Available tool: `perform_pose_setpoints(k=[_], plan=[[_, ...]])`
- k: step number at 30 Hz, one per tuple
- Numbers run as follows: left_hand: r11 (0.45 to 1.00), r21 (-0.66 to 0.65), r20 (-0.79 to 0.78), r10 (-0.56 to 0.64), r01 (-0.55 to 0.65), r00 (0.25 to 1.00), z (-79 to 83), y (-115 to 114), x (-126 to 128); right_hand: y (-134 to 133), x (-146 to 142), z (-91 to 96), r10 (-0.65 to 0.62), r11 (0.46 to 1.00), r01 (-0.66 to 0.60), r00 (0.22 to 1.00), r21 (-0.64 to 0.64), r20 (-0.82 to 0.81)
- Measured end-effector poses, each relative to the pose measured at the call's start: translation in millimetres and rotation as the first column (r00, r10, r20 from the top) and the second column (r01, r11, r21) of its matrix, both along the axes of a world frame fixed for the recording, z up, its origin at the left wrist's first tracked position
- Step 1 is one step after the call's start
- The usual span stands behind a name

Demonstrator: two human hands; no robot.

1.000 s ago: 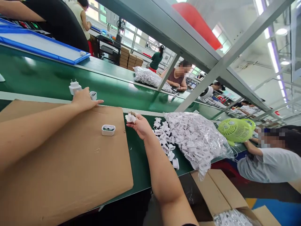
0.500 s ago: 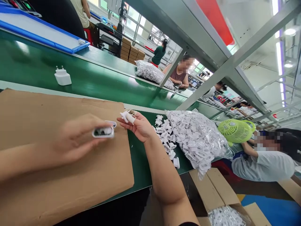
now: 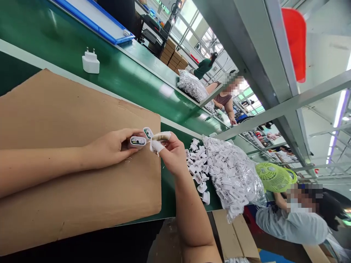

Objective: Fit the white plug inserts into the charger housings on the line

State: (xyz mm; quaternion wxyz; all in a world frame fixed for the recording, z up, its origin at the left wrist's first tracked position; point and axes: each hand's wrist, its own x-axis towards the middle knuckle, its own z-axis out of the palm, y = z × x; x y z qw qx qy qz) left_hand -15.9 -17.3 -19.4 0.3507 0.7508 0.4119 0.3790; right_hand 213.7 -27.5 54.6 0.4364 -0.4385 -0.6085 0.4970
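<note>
White casing [image 3: 138, 141] is partly hidden by left fingers [image 3: 131, 132].

I look out through a camera on the wearer's head, facing forward and down. The left hand [image 3: 111, 146] and right hand [image 3: 174, 155] sit close in front, near mid-view, above a cardboard sheet [image 3: 82, 208]. My view leans — the green belt [image 3: 123, 71] slopes down rightward — and runs wide, out to a distant ceiling light [image 3: 336, 128].
</note>
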Motion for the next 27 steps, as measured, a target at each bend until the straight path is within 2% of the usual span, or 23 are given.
perform_pose_setpoints(k=[3,6,9,12,14,17,23,27], plan=[[0.992,-0.122,0.038,0.016,-0.011,0.999,-0.1,-1,1,-2,0,-2.4,0.065,0.998,-0.065,0.998,0.004,0.003],[0.988,-0.152,0.041,-0.027,0.033,0.999,1.1,-3,3,-3,2,-5.8,0.016,0.989,-0.043,0.983,0.143,0.184],[0.987,-0.15,0.049,-0.048,0.054,0.998,1.1,-5,5,-8,3,-9.1,-0.112,0.919,-0.071,0.896,0.389,0.429],[0.987,-0.154,0.041,-0.043,0.049,0.998,1.2,-5,6,-12,1,-12.3,-0.174,0.836,-0.19,0.799,0.516,0.576],[0.991,-0.127,0.031,-0.037,0.04,0.999,1.9,-5,6,-13,-2,-13.4,-0.206,0.805,-0.266,0.713,0.531,0.67],[0.995,-0.09,0.018,-0.028,0.029,0.999,3.6,-4,6,-14,-7,-11.6,-0.222,0.803,-0.33,0.607,0.496,0.763],[0.996,-0.067,0.012,-0.058,0.059,0.998,2.4,-7,6,-13,-22,-3.0,-0.25,0.823,-0.344,0.496,0.453,0.831],[0.999,-0.044,0.026,-0.001,0.002,1.0,-0.8,-12,7,-13,-23,-11.6,-0.279,0.833,-0.301,0.495,0.464,0.823]])
